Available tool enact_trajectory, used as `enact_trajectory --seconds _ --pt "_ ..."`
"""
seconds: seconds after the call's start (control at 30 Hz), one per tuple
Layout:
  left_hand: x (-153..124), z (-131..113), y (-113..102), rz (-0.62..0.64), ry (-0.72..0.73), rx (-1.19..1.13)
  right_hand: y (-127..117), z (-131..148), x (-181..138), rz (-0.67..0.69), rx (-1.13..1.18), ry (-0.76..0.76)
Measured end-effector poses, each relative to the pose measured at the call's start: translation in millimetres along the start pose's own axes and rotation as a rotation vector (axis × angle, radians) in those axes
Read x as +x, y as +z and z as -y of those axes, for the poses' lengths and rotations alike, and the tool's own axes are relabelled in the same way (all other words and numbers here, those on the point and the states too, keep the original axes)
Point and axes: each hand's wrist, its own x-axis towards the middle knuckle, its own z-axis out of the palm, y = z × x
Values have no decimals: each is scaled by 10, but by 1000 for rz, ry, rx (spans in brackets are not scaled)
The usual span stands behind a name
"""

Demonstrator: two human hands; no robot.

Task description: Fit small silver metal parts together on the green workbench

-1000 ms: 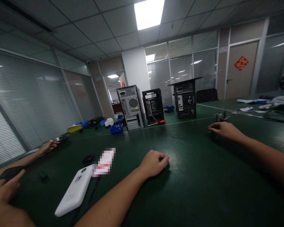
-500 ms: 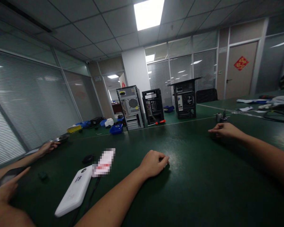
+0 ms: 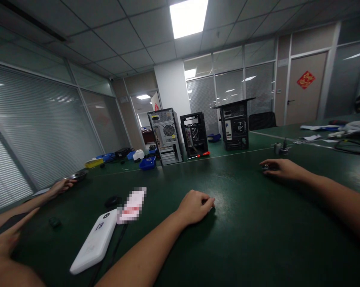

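My left hand (image 3: 194, 206) rests on the green tabletop (image 3: 228, 247), its fingers curled in and the thumb near them. Whatever it may hold is hidden. Farther off to the right, my right hand (image 3: 283, 169) has thumb and fingers around a small shiny metal part (image 3: 265, 167), low over the table. Just behind that hand stand a metal cylinder (image 3: 277, 148) and a dark metal piece with an upright pin (image 3: 284, 147). Left of my left forearm lies a white power bank (image 3: 94, 241) marked 18, with a black cable beside it.
Three computer cases (image 3: 168, 137) stand at the back, with a red-handled screwdriver (image 3: 202, 154) before them. A blue tray (image 3: 147, 163) sits to their left. At far left, another person's hand (image 3: 63, 186) reaches by a metal dish (image 3: 78, 175). Cables and papers (image 3: 311, 138) lie at right.
My right hand has shifted slightly left and its fingers have parted somewhat, so the small metal part now shows between them. My left hand has stayed put.
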Motion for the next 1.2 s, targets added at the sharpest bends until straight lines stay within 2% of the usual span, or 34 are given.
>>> enact_trajectory --seconds 0.17,0.27,0.4,0.57,0.7,0.87,1.2 --pt "0 5 4 -11 6 3 62 116 -24 60 -68 -94" --pt "6 28 19 -27 6 7 132 324 -22 72 -100 -190" --pt "19 64 38 -62 -23 -1 257 828 -85 111 -126 -411" --pt "30 62 41 -108 -48 -53 425 1566 -357 133 -160 -717" --pt "23 29 30 -121 -35 -50 518 1923 -564 178 -180 -875" --pt "6 8 13 -78 -21 -23 583 2027 -670 213 -177 -872" --pt "9 2 20 -105 -1 -20 559 2001 -629 303 -149 -776"
